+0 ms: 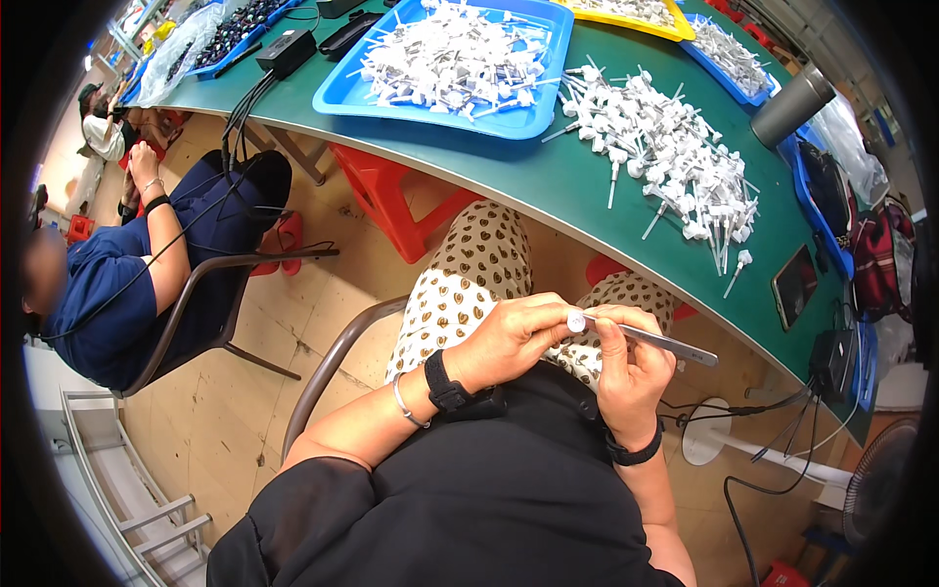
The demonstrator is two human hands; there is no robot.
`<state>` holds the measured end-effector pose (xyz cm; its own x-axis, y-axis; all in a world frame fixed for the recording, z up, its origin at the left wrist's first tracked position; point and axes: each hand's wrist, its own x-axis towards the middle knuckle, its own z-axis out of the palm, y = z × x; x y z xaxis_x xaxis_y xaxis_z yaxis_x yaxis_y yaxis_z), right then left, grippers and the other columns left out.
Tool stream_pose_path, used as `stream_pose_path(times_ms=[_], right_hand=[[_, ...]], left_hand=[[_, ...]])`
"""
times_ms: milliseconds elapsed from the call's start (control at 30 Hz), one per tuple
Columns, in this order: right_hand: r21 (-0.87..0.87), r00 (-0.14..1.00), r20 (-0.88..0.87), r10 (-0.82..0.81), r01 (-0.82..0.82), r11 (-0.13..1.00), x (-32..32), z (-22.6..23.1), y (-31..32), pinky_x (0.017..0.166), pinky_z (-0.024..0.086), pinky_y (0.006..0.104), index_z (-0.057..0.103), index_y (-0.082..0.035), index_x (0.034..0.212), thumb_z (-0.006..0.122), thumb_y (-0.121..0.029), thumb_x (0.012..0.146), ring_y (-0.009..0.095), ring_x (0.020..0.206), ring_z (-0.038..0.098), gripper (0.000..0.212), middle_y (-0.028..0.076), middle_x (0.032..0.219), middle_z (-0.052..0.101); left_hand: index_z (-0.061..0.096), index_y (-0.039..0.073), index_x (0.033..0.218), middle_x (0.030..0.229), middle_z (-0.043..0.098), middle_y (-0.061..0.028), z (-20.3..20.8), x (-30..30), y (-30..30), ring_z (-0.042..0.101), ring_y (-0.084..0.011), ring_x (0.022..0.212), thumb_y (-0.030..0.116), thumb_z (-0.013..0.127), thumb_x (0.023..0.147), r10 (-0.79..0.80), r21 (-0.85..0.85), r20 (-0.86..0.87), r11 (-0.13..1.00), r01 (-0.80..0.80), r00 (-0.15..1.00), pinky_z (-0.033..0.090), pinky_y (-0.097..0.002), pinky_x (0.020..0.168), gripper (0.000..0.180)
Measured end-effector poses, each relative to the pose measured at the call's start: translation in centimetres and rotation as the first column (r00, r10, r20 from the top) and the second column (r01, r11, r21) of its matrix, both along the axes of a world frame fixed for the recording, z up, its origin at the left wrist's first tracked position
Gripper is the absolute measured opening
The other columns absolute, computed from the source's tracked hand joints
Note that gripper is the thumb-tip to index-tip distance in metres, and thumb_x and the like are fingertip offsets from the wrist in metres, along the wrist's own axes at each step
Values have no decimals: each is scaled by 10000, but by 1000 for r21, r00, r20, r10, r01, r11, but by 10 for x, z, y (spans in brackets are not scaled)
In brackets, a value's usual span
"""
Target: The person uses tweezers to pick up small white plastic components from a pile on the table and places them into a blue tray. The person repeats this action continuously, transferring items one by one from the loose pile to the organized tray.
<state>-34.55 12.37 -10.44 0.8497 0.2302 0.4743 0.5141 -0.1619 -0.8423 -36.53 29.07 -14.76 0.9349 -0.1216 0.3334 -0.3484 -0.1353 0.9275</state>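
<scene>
At your far left, a co-worker in a navy top point(103, 318) sits on a chair with a brown frame point(186, 318), turned partly away from you. Next along, a black power adapter point(289, 54) lies on the green worktop point(528, 174), its cables hanging over the edge. To its right, a blue tray point(430, 117) holds a pile of white plastic parts with thin stems, and below it a red stool point(391, 191) stands under the worktop. Nearer you, above your lap, your left hand point(514, 340) pinches a small white round piece point(576, 321) between thumb and fingers. Your right hand point(634, 367), just beside it, is closed around a slim metal tool point(685, 349); its broad end sticks out to the right, and your fingers hide much of the rest. Beyond your hands, a loose heap of white stemmed parts point(665, 152) is spread on the worktop, with a yellow tray point(641, 23) and a smaller blue tray point(758, 96) behind it, both filled with pale parts. Farther right are a grey cylinder point(792, 106), a smartphone point(794, 286) lying near the edge and a dark red bag point(878, 259).
</scene>
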Motion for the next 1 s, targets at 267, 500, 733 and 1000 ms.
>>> stream_pose_path(times_ms=[267, 500, 733, 1000], right_hand=[[-84, 999, 39, 24, -21, 996, 2, 4, -1, 667, 532, 315, 657, 33, 964, 685, -3, 931, 230, 754, 668, 56, 129, 895, 708], [-263, 994, 101, 42, -14, 965, 4, 10, -5, 655, 519, 349, 655, 23, 941, 702, 14, 896, 285, 731, 657, 66, 133, 861, 690], [-91, 997, -65, 39, -45, 995, 4, 11, -5, 646, 526, 323, 670, 32, 959, 685, 9, 923, 205, 735, 665, 46, 114, 899, 705], [149, 987, -162, 8, 16, 989, 2, 15, -12, 746, 580, 263, 654, 61, 1042, 667, -12, 961, 183, 868, 728, 109, 116, 1008, 707]], left_hand=[[690, 22, 1086, 899, 663, -105, -2, 1, 1, 662, -279, 778, 12, 675, 915, 4, 33, 72, 999, -7, 997, 531, -356, 670, 172], [695, 29, 1060, 896, 669, -105, -2, 4, 1, 667, -292, 785, 25, 702, 891, -16, 81, 118, 997, 7, 993, 537, -368, 673, 169], [702, 6, 1074, 918, 676, -101, -1, 1, 2, 678, -228, 790, 20, 673, 929, -9, 20, 21, 1000, 9, 1000, 541, -323, 676, 149], [705, -18, 1137, 990, 709, -84, 7, -1, 6, 688, -128, 784, 75, 593, 1019, -111, -186, -166, 979, 80, 980, 578, -261, 719, 186]])
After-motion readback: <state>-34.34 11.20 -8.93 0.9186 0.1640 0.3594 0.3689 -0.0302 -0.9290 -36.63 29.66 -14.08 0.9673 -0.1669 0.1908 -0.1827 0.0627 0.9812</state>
